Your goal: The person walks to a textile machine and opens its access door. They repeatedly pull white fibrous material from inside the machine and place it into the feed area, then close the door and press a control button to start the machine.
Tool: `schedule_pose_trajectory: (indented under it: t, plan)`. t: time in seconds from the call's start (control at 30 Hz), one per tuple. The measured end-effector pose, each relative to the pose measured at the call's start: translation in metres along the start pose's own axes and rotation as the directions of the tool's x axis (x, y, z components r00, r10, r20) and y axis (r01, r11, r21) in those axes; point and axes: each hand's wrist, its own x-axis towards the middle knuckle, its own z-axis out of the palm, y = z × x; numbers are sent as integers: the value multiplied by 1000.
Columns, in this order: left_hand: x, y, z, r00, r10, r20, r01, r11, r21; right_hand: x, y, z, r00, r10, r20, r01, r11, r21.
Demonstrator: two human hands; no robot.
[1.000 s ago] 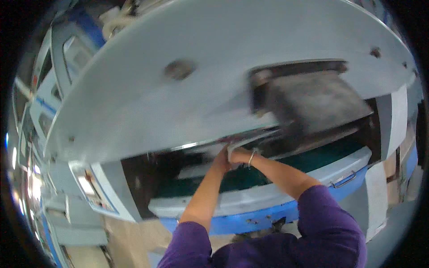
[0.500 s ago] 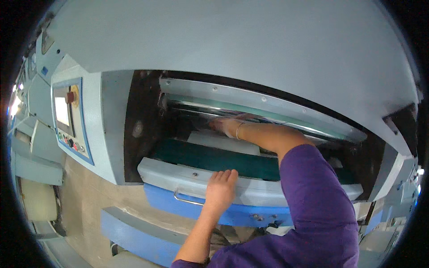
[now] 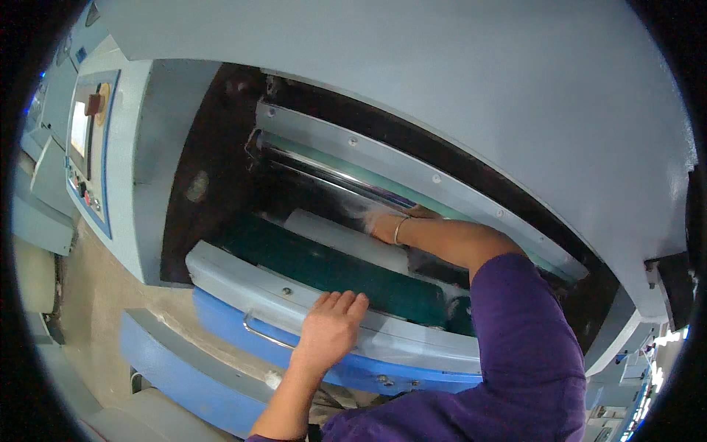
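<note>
My right hand (image 3: pixel 383 227) is deep inside the machine's opening, its bent arm crossing from the right. Wispy white fibre fluff (image 3: pixel 355 209) trails from its fingers, which look drawn together but are partly blurred. Just beyond the hand runs a shiny metal roller (image 3: pixel 331 174), with skin and purple tones mirrored in it. Below the hand lies a long pale grey bar (image 3: pixel 346 239), and nearer to me a dark green curved strip (image 3: pixel 317 267). My left hand (image 3: pixel 333 328) rests on the light grey front rail (image 3: pixel 243 274), fingers extended side by side over its top edge.
A large grey cover (image 3: pixel 412 81) overhangs the opening. At the left stands a control panel (image 3: pixel 90 147) with a screen and buttons. A blue front panel with a metal handle (image 3: pixel 269 333) sits below the rail. A blue-and-grey box-like part (image 3: pixel 195 368) stands on the floor.
The view has turned and shifted, so the machine appears more tilted. My right hand has drawn back slightly from the roller toward the grey bar, with fluff still at its fingers. My left hand stays on the rail.
</note>
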Motion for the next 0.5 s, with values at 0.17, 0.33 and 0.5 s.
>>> schedule_pose_trajectory:
  t: [0.17, 0.33, 0.5]
  plan:
    - [-3, 1, 3, 1000, 16, -27, -16, 1000, 4, -45, 16, 23, 999, 51, 15, -51, 999, -19]
    - [-8, 0, 3, 997, 38, -61, -38, 999, -7, -107, 22, 30, 993, 103, 56, -101, 994, -38]
    - [-10, -5, 1, 992, 88, -92, -85, 996, 39, -144, 10, 19, 985, 117, 127, -112, 992, -52]
